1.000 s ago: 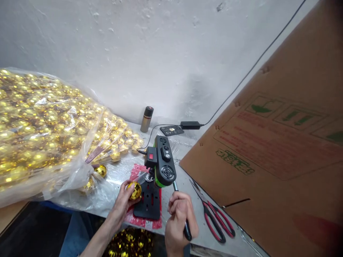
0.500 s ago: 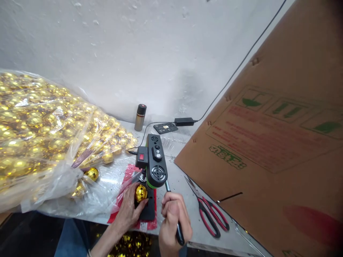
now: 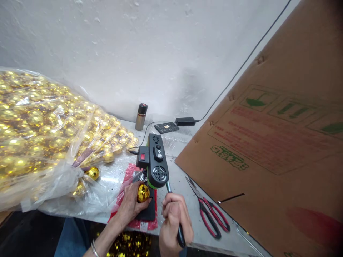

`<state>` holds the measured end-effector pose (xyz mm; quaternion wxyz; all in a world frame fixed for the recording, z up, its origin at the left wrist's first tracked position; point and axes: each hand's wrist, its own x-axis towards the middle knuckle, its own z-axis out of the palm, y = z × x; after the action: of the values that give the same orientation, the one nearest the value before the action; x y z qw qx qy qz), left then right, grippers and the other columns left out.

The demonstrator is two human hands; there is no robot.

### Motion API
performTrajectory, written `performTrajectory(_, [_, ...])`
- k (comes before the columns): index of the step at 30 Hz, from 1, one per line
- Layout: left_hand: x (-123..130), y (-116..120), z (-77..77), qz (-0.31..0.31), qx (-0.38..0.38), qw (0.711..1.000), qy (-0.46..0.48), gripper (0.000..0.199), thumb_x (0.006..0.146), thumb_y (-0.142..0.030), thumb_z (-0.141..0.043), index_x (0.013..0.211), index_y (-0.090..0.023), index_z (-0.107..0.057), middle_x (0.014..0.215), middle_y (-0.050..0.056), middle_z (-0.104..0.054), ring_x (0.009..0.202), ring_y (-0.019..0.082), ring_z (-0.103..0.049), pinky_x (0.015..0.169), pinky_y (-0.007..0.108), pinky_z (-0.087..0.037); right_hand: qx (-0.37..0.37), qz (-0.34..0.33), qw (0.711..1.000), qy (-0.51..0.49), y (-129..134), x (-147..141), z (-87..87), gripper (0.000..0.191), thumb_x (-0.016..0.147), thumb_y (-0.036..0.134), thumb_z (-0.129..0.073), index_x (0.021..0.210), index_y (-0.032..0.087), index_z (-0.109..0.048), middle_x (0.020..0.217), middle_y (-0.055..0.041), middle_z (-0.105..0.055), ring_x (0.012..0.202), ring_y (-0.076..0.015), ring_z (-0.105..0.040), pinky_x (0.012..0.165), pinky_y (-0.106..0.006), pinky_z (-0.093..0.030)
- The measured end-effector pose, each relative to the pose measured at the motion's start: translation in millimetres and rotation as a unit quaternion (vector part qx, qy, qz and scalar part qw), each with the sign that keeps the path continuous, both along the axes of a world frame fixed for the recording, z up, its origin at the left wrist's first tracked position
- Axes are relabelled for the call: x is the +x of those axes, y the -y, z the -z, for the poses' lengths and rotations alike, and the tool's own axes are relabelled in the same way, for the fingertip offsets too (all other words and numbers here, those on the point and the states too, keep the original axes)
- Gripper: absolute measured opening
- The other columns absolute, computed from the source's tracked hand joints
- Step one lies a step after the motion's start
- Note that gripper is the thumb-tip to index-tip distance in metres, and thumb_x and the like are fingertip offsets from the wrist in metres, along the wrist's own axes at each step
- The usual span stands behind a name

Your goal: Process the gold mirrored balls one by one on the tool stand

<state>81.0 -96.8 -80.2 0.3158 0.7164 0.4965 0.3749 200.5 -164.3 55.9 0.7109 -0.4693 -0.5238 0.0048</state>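
Observation:
My left hand (image 3: 131,203) is closed around a gold mirrored ball (image 3: 143,193), thumb in front and fingers behind. The ball sits at the head of a small black press-like machine (image 3: 158,160) with a red switch and round vents. In my right hand (image 3: 175,221) is the machine's lever (image 3: 181,237), a metal rod with a black grip, the fingers wrapped round it. The machine stands on a red plastic sheet (image 3: 152,224) at the table's front. What lies under the ball is hidden by my left hand.
A clear bag of gold balls (image 3: 53,125) fills the left side. Red-handled scissors (image 3: 211,216) lie to the right, beside a large cardboard box (image 3: 268,142). Behind the machine are a spray can (image 3: 141,117), a dark phone-like slab (image 3: 166,127) and a power adapter (image 3: 185,121).
My left hand has shifted slightly right with the gold ball, and its bracelet now shows. My right hand stays on the lever. The whole view has moved a little.

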Motion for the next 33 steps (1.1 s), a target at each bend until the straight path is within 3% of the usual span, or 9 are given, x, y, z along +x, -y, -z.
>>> performTrajectory(7, [-5.2, 0.9, -2.6, 0.064, 0.010, 0.996, -0.055, 0.049, 0.078, -0.028, -0.084, 0.125, -0.023, -0.074, 0.111, 0.011, -0.083, 0.106, 0.037, -0.076, 0.099, 0.051, -0.055, -0.007, 0.003, 1.000, 0.005, -0.4, -1.6, -4.7, 0.042, 0.115, 0.022, -0.049, 0.073, 0.023, -0.055, 0.071, 0.0023, -0.057, 0.060, -0.0113, -0.056, 0.055, -0.025, -0.041])
performTrajectory(13, [4.3, -4.6, -9.8, 0.050, 0.029, 0.996, -0.072, 0.040, 0.078, -0.031, -0.083, 0.115, -0.023, -0.073, 0.107, 0.009, -0.081, 0.103, 0.036, -0.075, 0.096, 0.050, -0.053, -0.005, -0.005, 1.000, -0.011, -1.2, -2.8, -6.8, 0.043, 0.116, 0.022, -0.048, 0.073, 0.023, -0.052, 0.071, 0.0032, -0.057, 0.061, -0.0102, -0.056, 0.055, -0.022, -0.042])
performTrajectory(18, [5.9, -6.3, -6.6, 0.051, 0.029, 0.996, -0.073, 0.039, 0.076, -0.030, -0.083, 0.113, -0.022, -0.073, 0.104, 0.008, -0.081, 0.099, 0.036, -0.075, 0.094, 0.049, -0.051, 0.001, -0.012, 1.000, -0.007, -0.7, -1.5, -6.9, 0.043, 0.116, 0.022, -0.048, 0.072, 0.023, -0.052, 0.071, 0.0030, -0.057, 0.061, -0.0101, -0.055, 0.056, -0.023, -0.041])
performTrajectory(21, [6.0, -5.8, -2.9, 0.050, 0.027, 0.996, -0.073, 0.043, 0.075, -0.030, -0.084, 0.115, -0.022, -0.072, 0.105, 0.009, -0.081, 0.099, 0.036, -0.075, 0.095, 0.049, -0.051, 0.005, -0.013, 1.000, -0.003, 0.2, -0.2, 2.1, 0.042, 0.115, 0.020, -0.047, 0.074, 0.023, -0.052, 0.072, 0.0035, -0.057, 0.062, -0.0101, -0.055, 0.057, -0.024, -0.041])
performTrajectory(28, [6.3, -4.5, -5.6, 0.054, 0.018, 0.996, -0.070, 0.037, 0.076, -0.029, -0.082, 0.111, -0.022, -0.071, 0.107, 0.008, -0.080, 0.100, 0.035, -0.074, 0.098, 0.050, -0.052, -0.016, -0.016, 0.999, 0.023, 3.0, 5.3, 44.9, 0.038, 0.116, 0.026, -0.044, 0.082, 0.024, -0.059, 0.082, 0.0020, -0.060, 0.065, -0.0120, -0.055, 0.063, -0.026, -0.045])
performTrajectory(33, [7.7, -4.3, -6.3, 0.053, 0.012, 0.996, -0.072, 0.036, 0.075, -0.027, -0.082, 0.110, -0.021, -0.072, 0.105, 0.008, -0.079, 0.099, 0.035, -0.074, 0.096, 0.049, -0.051, 0.002, -0.017, 1.000, 0.012, -0.8, 5.1, 55.3, 0.037, 0.116, 0.027, -0.043, 0.082, 0.024, -0.059, 0.082, 0.0023, -0.059, 0.069, -0.0134, -0.055, 0.068, -0.028, -0.046])
